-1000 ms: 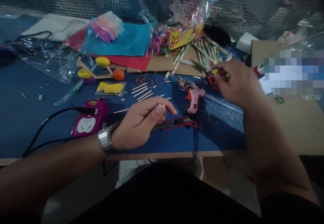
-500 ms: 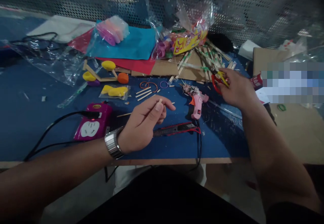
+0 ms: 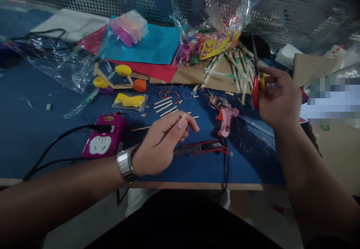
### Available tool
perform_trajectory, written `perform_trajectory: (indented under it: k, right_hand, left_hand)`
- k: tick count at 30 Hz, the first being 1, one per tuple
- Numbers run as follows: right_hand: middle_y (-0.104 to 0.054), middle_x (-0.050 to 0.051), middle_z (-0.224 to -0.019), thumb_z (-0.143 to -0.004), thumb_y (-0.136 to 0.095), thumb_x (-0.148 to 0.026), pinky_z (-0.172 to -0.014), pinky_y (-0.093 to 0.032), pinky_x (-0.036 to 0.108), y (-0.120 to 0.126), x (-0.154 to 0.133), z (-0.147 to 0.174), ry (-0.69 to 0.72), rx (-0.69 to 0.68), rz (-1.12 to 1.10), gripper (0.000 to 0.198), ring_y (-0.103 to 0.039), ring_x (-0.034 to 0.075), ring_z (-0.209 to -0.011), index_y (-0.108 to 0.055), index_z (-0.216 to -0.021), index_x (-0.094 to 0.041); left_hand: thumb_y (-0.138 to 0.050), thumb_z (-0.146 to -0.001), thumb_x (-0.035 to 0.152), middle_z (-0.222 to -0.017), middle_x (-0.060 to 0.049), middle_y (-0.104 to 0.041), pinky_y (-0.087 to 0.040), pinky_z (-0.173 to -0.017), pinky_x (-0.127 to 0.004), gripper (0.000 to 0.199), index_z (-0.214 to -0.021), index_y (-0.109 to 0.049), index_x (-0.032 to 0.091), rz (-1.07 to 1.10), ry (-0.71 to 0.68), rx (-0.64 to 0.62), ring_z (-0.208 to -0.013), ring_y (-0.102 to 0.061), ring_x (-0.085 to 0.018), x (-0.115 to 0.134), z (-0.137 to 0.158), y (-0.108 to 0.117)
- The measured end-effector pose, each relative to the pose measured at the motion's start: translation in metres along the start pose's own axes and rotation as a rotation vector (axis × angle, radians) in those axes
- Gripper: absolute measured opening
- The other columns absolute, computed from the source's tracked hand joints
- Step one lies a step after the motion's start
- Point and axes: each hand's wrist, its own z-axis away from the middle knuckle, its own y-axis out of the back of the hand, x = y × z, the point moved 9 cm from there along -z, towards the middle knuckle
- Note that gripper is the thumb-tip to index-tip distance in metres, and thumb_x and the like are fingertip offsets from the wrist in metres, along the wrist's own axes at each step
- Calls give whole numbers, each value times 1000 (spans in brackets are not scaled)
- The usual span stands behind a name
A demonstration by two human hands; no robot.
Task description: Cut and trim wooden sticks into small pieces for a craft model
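My left hand point(image 3: 161, 144) is closed, with a short wooden stick point(image 3: 184, 116) pinched between thumb and forefinger. In my right hand point(image 3: 278, 101) is a pair of scissors point(image 3: 255, 91) with red and yellow handles, held up off the table, blades pointing away from me. Several cut wooden sticks point(image 3: 165, 107) lie just beyond my left hand, beside some rubber bands point(image 3: 187, 94). A red and black box cutter point(image 3: 202, 147) rests partly behind that hand. Between my hands is a pink glue gun point(image 3: 225, 119), its nozzle end crusted with residue.
A purple power socket box point(image 3: 105, 138) with black cables stands at left. Beyond are a small stick-and-yellow-piece assembly point(image 3: 114, 86), bagged yellow clay point(image 3: 129, 101), blue sheets point(image 3: 157, 46), a colourful candy-like bag point(image 3: 218, 46) and wrapped chopsticks point(image 3: 239, 67). Cardboard point(image 3: 334, 155) lies right.
My right hand has lifted the scissors from beside the chopsticks and moved right, turning the blades more upright. My left hand keeps its pinch on the stick. The view has shifted slightly.
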Motion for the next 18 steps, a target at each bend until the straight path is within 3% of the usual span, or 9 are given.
perform_trajectory:
  k: [2,5,8,11,18]
  right_hand:
    - [-73,11,-127,-81,-92,-29,-87,-65,38,-9,-13,10,-22,-73,-331,68,-76,23,-95,-72,-146,-24]
    - [-78,8,-130,-85,-91,-24,-105,-62,35,-28,-50,34,36,-347,-499,66,-77,25,-116,-72,-148,-30]
    - [-82,4,-119,-96,-82,-30,-93,-65,31,-30,-78,51,142,-547,-474,74,-80,21,-97,-56,-165,-34]
    - [-84,5,-118,-95,-83,-30,-81,-63,27,-31,-94,58,320,-683,-317,74,-81,22,-98,-58,-164,-31]
    - [-83,6,-129,-102,-73,-31,-89,-65,33,-39,-98,60,409,-782,-289,67,-82,26,-110,-56,-166,-35]
  left_hand:
    - [-51,-116,49,-93,-3,-68,-47,-69,-25,39,-102,-76,22,19,14,-3,-77,-56,-10,-1,0,-1]
    - [-51,-116,50,-94,-3,-69,-47,-69,-25,41,-100,-75,21,15,20,0,-78,-56,-10,0,0,-1]
    - [-50,-116,50,-97,-4,-71,-48,-68,-25,41,-100,-74,21,-20,22,4,-79,-58,-11,2,0,-1]
    - [-49,-116,50,-96,-5,-73,-49,-68,-27,42,-102,-76,21,-67,13,18,-78,-60,-13,5,0,1]
    - [-52,-115,48,-89,-4,-74,-49,-68,-29,41,-102,-81,23,-150,-39,52,-69,-57,-13,8,3,4]
